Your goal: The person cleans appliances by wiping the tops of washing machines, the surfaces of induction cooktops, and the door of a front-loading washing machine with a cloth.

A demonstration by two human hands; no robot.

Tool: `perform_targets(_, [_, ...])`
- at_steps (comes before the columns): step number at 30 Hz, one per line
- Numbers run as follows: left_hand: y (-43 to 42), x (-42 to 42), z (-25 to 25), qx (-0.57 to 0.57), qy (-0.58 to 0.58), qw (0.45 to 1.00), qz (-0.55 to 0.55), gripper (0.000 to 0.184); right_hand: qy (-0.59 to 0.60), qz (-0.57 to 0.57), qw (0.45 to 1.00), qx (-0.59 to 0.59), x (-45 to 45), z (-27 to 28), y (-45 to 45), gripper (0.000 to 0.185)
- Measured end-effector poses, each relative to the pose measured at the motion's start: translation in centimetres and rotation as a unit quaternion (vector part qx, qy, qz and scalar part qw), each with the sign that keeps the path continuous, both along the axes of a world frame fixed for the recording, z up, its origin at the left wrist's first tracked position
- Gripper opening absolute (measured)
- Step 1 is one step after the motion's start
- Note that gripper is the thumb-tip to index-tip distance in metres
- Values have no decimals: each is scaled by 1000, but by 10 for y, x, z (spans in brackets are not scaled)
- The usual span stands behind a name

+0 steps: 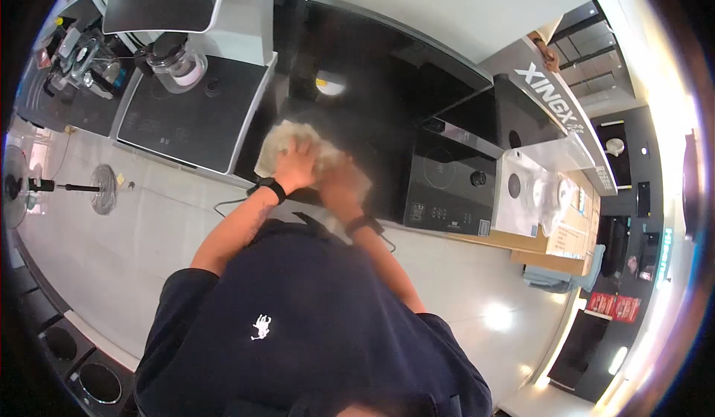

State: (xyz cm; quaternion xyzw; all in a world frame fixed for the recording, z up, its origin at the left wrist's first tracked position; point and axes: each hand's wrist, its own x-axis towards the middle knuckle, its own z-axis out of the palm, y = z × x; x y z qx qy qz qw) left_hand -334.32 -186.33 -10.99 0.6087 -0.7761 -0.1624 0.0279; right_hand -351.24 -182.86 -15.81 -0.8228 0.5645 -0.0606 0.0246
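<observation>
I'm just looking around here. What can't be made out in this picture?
In the head view:
Right hand: blurred, so finger positions are unclear.
Left hand: its palm is hidden behind its own back.
Black glossy surface: partly covered by the cloth.
Label on the cooktop: too small to read.

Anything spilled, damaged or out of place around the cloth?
Nothing clearly stands out. The cloth lies crumpled under the left hand and blurred right hand; the glossy black surface shows no obvious spill or crack, though reflections could hide marks.

Bright | right-side lights (666,59) blown out | glare on floor (498,316) | right fingers (339,168) motion-blurred | fisheye bending, black corners
</observation>
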Motion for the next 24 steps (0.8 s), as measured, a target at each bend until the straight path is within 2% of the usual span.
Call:
perform_targets(4, [-5, 15, -4, -12, 57, 998, -14, 68, 16, 1, 999, -33, 6, -13, -13, 67])
perform_targets(5, [-4, 14, -9, -55, 56, 997, -10, 57, 16, -1, 999, -50, 4, -16, -11, 67])
perform_targets(8, [-3, 16, -25, -89, 145, 985, 11, 45, -92, -11, 995, -40, 1, 2, -4, 67])
perform_targets(9, [0, 17, -25, -106, 149, 983, 9, 44, -85, -14, 996, -3, -1, 4, -3, 67])
perform_targets(11, [5, 20, -23, -36, 140, 989, 19, 43, -76, -18, 995, 68, -2, 9, -3, 66])
perform_targets(13, [13, 24, 2, 28, 149, 988, 29, 40, -89, -13, 995, 44, -5, 7, 14, 64])
perform_targets(16, [9, 39, 9, 81, 310, 947, -33, 37, -113, -25, 993, 28, -14, -5, 30, 60])
perform_targets(17, [6, 43, 11, 103, 328, 939, -32, 42, -121, -27, 992, 24, -19, -10, 31, 58])
perform_targets(20, [-7, 45, 24, 137, 286, 948, -23, 38, -172, -80, 980, 59, -30, -16, 25, 52])
perform_targets(23, [-11, 39, 44, 1, 85, 996, -15, 37, -225, -108, 968, 14, -31, -18, 11, 48])
perform_targets(24, [-11, 38, 42, -26, 83, 996, -8, 38, -213, -115, 970, 3, -30, -11, 10, 48])
